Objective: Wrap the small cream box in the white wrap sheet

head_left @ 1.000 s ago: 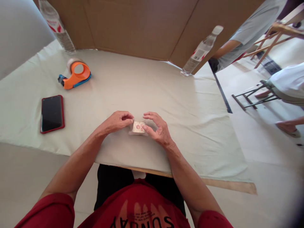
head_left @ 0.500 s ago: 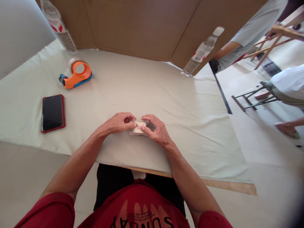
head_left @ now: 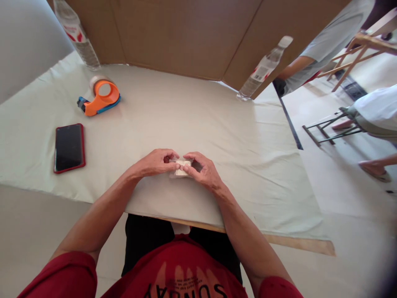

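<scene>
A small whitish packet with clear wrapping lies on the pale cloth near the table's front edge, between my two hands. My left hand grips its left side, thumb on top and fingers curled behind. From the right, my right hand holds the same packet, its thumb pressing on the upper face and its index finger arched over the far side. The thumbs are close together. What the packet contains is too small to tell.
A phone in a red case and an orange tape dispenser lie at left. Water bottles stand at back left and back right, by a cardboard panel. Other people sit at the right, near a folding stool.
Both hands have shifted very slightly around the packet, and the thumbs sit a little differently on it. The other objects are where they were.
</scene>
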